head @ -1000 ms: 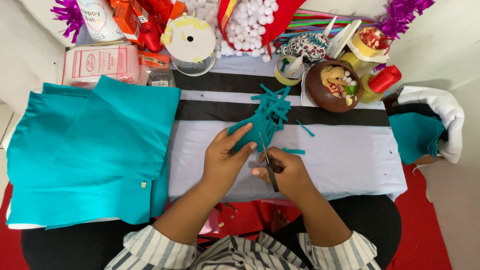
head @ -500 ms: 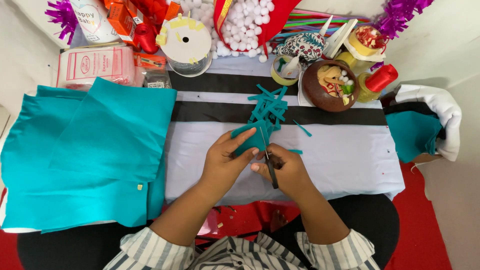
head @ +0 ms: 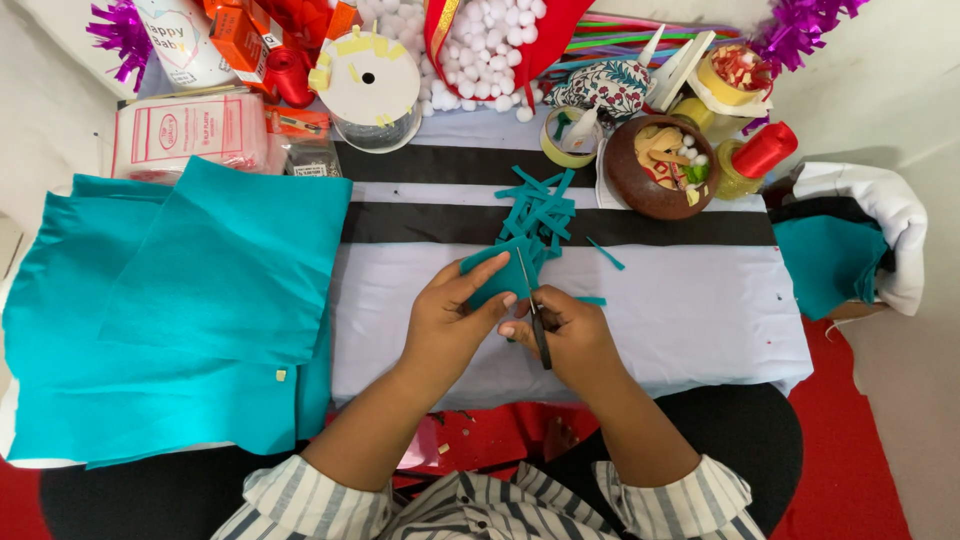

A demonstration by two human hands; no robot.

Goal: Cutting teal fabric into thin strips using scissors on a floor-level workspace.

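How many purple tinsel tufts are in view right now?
2: one purple tinsel tuft at the top left corner, another at the top right; more may be hidden off-frame.

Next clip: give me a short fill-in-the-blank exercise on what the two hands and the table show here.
1. The left hand holds a small piece of ____-coloured felt.
2. The right hand holds a pair of ____, blades toward the felt.
3. The pile of cut strips lies just beyond the hands, beside a brown ____.
4. The large folded felt sheets lie to the person's ____.

Missing words: teal; scissors; bowl; left
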